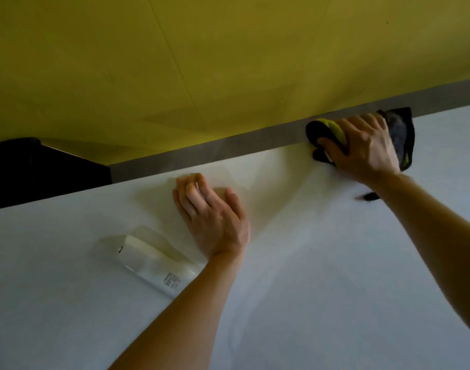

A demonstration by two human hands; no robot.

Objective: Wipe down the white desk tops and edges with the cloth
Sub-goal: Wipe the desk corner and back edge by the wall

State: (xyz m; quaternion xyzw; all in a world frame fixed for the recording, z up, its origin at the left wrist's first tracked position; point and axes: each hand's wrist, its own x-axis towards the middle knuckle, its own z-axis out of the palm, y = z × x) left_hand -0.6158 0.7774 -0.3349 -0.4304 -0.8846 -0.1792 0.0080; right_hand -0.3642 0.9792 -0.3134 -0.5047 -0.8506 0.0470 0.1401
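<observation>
Two hands on white desk [308, 276]: right hand [367, 148] grips cloth [399, 134] at far edge; left hand [215, 217] rests flat, fingers straight.

White desk [308, 276]: a tube [153, 264] lies flat at near left; the left hand [215, 217] rests palm-down mid-desk; the cloth [400, 134] sits at the far right edge.

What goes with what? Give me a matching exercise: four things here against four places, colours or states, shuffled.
1 left hand
2 right hand
3 bottle
4 wall

A yellow
B lies on its side on the desk
C grips the cloth at the far edge
D rests flat on the desk top

Pairs: 1-D, 2-C, 3-B, 4-A
</observation>
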